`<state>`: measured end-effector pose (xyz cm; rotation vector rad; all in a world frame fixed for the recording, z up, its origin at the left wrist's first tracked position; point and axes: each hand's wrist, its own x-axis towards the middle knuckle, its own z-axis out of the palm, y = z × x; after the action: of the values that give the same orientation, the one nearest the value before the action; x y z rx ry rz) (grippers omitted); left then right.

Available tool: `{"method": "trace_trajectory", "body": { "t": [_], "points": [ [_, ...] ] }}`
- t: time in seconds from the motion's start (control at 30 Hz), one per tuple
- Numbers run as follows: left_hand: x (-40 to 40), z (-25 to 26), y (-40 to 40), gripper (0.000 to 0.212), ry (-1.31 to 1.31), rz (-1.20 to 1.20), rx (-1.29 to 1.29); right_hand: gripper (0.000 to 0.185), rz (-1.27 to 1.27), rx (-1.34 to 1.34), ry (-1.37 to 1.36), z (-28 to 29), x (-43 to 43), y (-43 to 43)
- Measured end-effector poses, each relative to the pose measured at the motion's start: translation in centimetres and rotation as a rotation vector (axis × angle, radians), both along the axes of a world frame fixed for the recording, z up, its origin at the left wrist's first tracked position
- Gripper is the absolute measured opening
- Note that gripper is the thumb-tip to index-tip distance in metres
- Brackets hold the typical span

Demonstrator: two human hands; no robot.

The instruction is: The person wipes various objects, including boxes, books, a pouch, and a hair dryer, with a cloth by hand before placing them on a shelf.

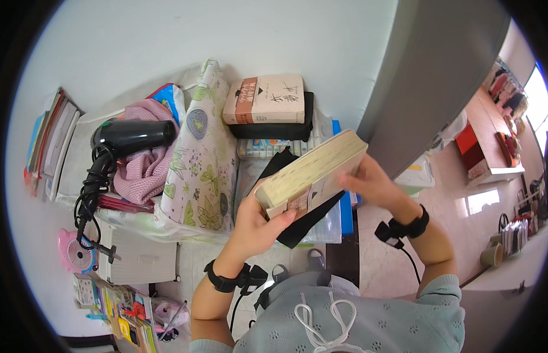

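Observation:
A thick book (311, 174) with yellowish page edges is held up in both hands, tilted, above the cluttered surface. My left hand (261, 223) grips its lower left end, the thumb on the cover. At its right end, my right hand (366, 181) holds it with the thumb against the cover. Beneath the book lies a black cloth (307, 227), partly hidden. Another thick book (267, 99), cream with a brown band, rests on a black object (274, 131) near the wall. A row of pale items in clear packaging (256, 149) sits just below that.
A patterned cloth cover (208, 176) drapes a raised surface on the left, bearing a black hair dryer (132, 134) and pink knitted fabric (146, 176). Left of it are a pink toy-like fan (77, 253) and a white cabinet (139, 256). A grey pillar (428, 79) stands at right.

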<state>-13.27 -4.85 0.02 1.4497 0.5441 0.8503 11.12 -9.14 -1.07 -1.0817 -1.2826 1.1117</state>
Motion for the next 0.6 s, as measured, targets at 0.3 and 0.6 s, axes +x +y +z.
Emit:
{"method": "trace_trajectory", "body": {
  "t": [0.3,0.6],
  "points": [
    [0.1,-6.7,0.7,0.042,0.350,0.294,0.217,0.054,0.099,0.234,-0.860,-5.7,1.4,0.9],
    [1.1,-6.3,0.7,0.052,0.217,0.247,0.138,0.059,0.090,0.380,-0.921,-5.0,1.6,1.5]
  ]
}}
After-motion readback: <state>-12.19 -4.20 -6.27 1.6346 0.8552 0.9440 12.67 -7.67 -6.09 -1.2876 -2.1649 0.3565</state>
